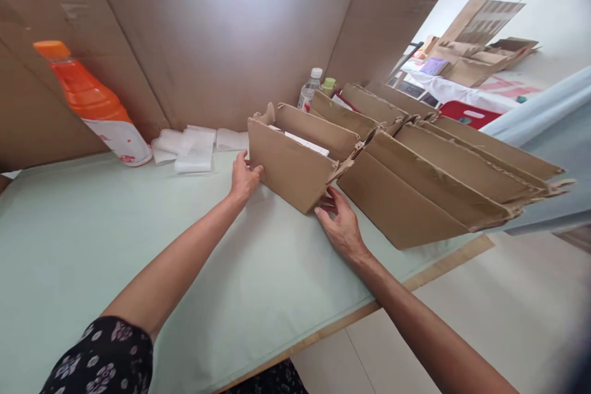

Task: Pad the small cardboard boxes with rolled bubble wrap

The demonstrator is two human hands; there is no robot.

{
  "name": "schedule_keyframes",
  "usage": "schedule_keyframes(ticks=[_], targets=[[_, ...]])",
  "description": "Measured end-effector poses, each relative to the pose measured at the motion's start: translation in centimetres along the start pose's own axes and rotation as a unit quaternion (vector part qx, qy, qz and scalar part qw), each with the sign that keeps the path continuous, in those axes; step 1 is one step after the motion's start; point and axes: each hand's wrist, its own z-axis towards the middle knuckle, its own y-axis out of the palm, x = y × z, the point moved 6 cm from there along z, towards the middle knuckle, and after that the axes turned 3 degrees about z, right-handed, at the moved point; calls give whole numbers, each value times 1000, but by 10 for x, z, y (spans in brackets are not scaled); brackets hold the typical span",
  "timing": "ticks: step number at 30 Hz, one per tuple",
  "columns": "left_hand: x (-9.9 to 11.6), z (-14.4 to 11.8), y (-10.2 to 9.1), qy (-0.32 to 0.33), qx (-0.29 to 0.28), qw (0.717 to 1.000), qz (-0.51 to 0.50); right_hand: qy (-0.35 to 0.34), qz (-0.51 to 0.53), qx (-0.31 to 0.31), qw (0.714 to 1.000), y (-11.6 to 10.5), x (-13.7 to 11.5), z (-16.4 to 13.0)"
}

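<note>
- Head view: the left hand (243,176) was curled over the left end of a small open cardboard box (295,157), thumb on the near panel and fingers (241,159) touching the end wall, a loose grip rather than a closed fist.
- The right hand (340,223) lay flat and open at the box's lower right corner, its fingers (329,202) spread against the bottom edge of the near panel, pressing rather than clasping.
- The box sat on the worktop (92,240), near its middle and toward the back; it was plain brown corrugated board, trapezoid-fronted, with rough torn edges and a curled tab at the back left corner.
- Inside the box a white sheet (307,143) showed along the far wall; what else it held could not be told.
- Touching the box on its right was a row of larger cardboard trays (438,178), long, slanted panels with ragged rims, reaching past the worktop's right edge.
- The worktop was covered in a smooth, pale green sheet, with a wooden edge showing at the front.
- A tall cardboard screen (221,37) stood behind, matte brown and creased.
- An orange-capped plastic bottle (95,104) with a white base leaned at the left; folded white cloths (191,148) lay just beside it.
- A small clear bottle (310,88) stood behind the box.
</note>
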Motion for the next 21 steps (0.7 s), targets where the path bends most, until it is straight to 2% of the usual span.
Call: schedule_keyframes(ticks=[5,9,13,17,21], targets=[[6,17,69,-1,-79,993,-84,31,21,2,999,-3,40,30],[1,14,104,12,-154,982,-111,41,49,23,998,-6,68,38],[-6,16,119,29,-195,975,-106,45,60,29,997,-7,80,38],[-6,15,126,59,-207,974,-74,46,65,24,996,-8,79,38],[-5,-12,118,91,-196,976,9,25,19,25,999,-11,71,39]])
